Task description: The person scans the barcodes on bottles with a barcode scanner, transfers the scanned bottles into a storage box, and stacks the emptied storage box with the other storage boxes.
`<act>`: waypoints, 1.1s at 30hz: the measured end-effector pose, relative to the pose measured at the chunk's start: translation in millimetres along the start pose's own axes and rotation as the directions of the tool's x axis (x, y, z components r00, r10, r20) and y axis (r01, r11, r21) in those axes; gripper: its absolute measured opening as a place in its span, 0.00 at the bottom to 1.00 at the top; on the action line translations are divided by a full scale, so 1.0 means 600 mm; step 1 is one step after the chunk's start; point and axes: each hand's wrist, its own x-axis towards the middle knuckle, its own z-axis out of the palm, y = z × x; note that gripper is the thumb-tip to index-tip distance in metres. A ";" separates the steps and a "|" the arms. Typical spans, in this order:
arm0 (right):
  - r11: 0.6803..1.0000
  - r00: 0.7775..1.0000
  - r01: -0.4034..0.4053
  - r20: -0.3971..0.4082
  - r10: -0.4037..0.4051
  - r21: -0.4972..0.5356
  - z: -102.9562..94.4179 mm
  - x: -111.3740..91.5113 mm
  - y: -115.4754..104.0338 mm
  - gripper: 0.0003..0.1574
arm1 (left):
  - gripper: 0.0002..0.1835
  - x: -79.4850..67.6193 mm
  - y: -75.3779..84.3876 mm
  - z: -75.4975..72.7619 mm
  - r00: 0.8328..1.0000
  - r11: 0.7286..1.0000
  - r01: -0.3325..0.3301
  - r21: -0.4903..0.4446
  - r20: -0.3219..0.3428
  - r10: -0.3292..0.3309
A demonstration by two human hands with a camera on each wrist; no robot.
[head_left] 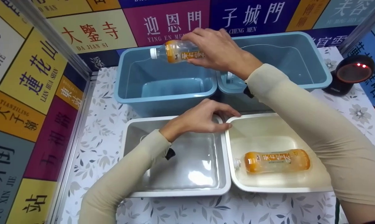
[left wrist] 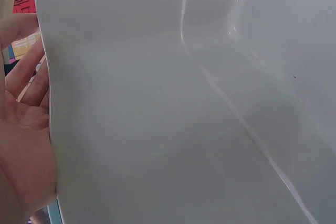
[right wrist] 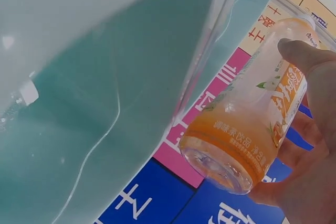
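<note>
My right hand [head_left: 217,48] grips a plastic drink bottle [head_left: 178,51] with an orange label and white cap, above the left blue bin [head_left: 165,101]. The bottle lies nearly level, cap to the left; the right wrist view shows its clear base, with the thumb across its side. My left hand [head_left: 203,116] hovers low over the back of the grey-white bin [head_left: 175,194], thumb and fingers loosely spread, fingertips right at the side-by-side rims. A similar orange-labelled bottle [head_left: 276,161] lies on its side in the cream bin [head_left: 280,189].
The right blue bin [head_left: 311,59] holds a clear bottle with a white cap [head_left: 230,76], partly hidden by my right wrist. A black device [head_left: 350,74] with red lights stands at the right. Printed panels [head_left: 91,34] wall the flower-patterned tabletop [head_left: 94,124].
</note>
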 end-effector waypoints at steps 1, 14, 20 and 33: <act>1.000 1.000 0.003 0.003 -0.003 -0.001 0.001 0.003 -0.002 0.43 | 0.21 -0.001 0.000 0.000 1.000 1.000 0.001 -0.002 0.002 -0.001; 0.999 0.997 0.038 0.063 -0.039 0.018 0.008 0.048 -0.025 0.43 | 0.21 -0.002 0.001 -0.001 1.000 0.999 0.009 -0.045 0.016 -0.009; 0.997 0.996 0.057 0.066 -0.060 0.047 0.014 0.059 -0.034 0.42 | 0.21 -0.002 -0.001 -0.002 1.000 0.999 0.003 -0.042 0.020 -0.002; 0.998 0.996 0.053 0.073 -0.056 0.041 0.027 0.070 -0.043 0.43 | 0.21 -0.004 0.000 -0.001 1.000 1.000 0.007 -0.028 0.019 -0.007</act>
